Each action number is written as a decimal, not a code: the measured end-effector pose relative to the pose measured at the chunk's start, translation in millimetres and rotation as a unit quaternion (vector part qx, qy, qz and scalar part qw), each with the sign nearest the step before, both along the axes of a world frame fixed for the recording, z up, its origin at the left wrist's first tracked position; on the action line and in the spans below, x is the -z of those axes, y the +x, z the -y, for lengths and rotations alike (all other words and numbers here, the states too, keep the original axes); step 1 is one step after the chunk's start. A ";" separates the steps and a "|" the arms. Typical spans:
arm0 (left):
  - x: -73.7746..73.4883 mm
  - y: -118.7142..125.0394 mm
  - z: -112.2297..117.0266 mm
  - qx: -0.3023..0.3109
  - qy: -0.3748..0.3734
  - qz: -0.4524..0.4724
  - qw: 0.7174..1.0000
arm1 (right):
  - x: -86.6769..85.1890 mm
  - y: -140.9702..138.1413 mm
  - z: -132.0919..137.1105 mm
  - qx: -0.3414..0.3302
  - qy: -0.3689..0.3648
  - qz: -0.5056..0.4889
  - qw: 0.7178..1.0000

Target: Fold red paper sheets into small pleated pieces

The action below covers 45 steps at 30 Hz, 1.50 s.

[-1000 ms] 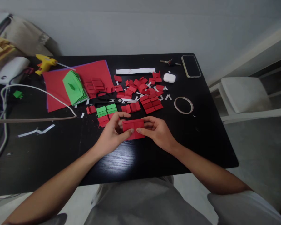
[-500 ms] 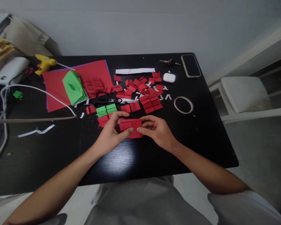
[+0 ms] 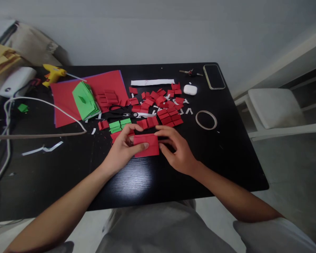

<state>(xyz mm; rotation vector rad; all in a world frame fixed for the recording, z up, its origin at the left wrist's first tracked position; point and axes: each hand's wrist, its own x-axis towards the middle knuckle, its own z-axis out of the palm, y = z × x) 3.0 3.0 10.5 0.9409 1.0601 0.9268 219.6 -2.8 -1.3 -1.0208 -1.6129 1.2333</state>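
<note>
A folded piece of red paper [image 3: 151,147] is held above the near part of the black table. My left hand [image 3: 123,147] grips its left side, thumb across the front and the fingers behind. At the paper's right edge is my right hand [image 3: 177,149], fingers curved and apart. Its thumb tip is beside the edge, and whether it touches cannot be made out. Just beyond the hands lie folded green paper pieces [image 3: 120,125], folded red pieces [image 3: 147,122] and a red block of folded strips [image 3: 170,116].
Scissors [image 3: 137,114] lie among small red pieces and white scraps. Red sheets [image 3: 64,109], a green paper stack [image 3: 84,101] and a yellow glue gun [image 3: 53,74] are at left. A white cable [image 3: 55,105] loops there. A tape ring [image 3: 206,120], white case [image 3: 190,90], keys [image 3: 191,72] and phone [image 3: 214,77] are at right.
My right hand has let go of the red paper's right side, and its thumb has moved off the front. My left hand still holds the paper, which now shows a flatter face.
</note>
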 end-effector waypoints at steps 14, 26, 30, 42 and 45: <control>2.2 -8.6 7.5 0.083 0.123 -0.082 0.986 | -4.9 -1.2 -8.6 0.040 -0.179 -0.086 0.979; -0.1 1.7 7.8 0.008 0.117 -0.104 0.988 | -5.6 -2.8 -6.6 0.028 -0.225 -0.118 0.967; -4.2 4.1 7.7 -0.001 0.132 -0.081 0.988 | -4.8 -2.9 -5.9 0.033 -0.220 -0.107 0.969; -7.2 -4.4 6.3 0.029 0.157 -0.065 0.985 | -10.8 0.7 -8.1 0.011 -0.215 -0.178 0.960; -7.9 -5.9 6.5 0.028 0.158 -0.057 0.985 | -10.5 2.4 -7.6 -0.013 -0.242 -0.228 0.943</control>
